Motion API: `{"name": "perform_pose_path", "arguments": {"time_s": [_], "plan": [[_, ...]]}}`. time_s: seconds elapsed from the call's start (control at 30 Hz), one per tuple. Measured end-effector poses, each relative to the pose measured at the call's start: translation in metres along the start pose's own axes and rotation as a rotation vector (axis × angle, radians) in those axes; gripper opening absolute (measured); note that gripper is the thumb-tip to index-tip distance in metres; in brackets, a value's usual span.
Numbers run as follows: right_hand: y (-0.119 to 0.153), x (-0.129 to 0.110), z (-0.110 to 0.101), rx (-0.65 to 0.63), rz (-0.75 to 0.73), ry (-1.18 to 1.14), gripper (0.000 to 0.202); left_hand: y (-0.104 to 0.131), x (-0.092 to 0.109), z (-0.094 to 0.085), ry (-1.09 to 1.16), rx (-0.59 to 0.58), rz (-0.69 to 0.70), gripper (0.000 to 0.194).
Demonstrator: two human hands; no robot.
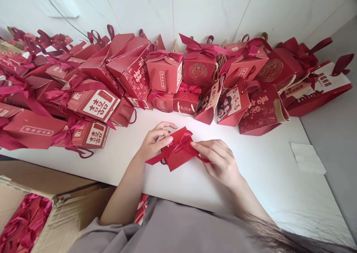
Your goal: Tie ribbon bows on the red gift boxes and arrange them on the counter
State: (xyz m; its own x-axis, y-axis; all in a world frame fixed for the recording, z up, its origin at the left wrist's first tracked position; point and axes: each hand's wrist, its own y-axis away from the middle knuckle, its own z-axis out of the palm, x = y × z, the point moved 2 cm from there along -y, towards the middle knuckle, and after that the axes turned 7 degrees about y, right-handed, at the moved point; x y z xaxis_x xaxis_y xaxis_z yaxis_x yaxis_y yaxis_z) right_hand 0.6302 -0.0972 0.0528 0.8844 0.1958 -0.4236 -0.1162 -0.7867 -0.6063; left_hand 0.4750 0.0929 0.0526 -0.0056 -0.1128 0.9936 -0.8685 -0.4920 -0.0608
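A small red gift box [181, 160] is in front of me on the white table, seen from above. A dark pink ribbon [178, 146] is tied in a bow across its top, and one tail reaches out to the left. My left hand [154, 143] is closed at the box's left side, its thumb against the bow and its fingers curled behind. On the other side, the thumb and forefinger of my right hand [220, 160] pinch at the ribbon's right part. The right tail passes under that hand. Part of a dark red cord handle shows at the box's left.
Several finished red gift boxes [164, 72] with bows line the wall. More boxes [95, 104] are stacked at the left. An open cardboard carton [75, 212] holding red ribboned items stands at lower left. A white tissue [306, 157] lies near the table's [267, 171] right edge.
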Motion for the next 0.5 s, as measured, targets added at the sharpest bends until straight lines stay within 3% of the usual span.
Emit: {"name": "perform_pose_path", "arguments": {"time_s": [0.13,0.33,0.5], "plan": [[-0.001,-0.004,0.001,-0.071,-0.010,-0.059,0.054,0.000,0.002,0.001,0.009,-0.006,-0.002,0.036],[0.005,-0.006,0.005,0.022,-0.026,-0.040,0.052,0.000,0.003,0.001,-0.026,0.023,0.025,0.042],[0.011,-0.004,0.001,0.008,-0.080,-0.037,0.059,0.000,0.005,0.001,-0.037,0.040,0.019,0.041]]}}
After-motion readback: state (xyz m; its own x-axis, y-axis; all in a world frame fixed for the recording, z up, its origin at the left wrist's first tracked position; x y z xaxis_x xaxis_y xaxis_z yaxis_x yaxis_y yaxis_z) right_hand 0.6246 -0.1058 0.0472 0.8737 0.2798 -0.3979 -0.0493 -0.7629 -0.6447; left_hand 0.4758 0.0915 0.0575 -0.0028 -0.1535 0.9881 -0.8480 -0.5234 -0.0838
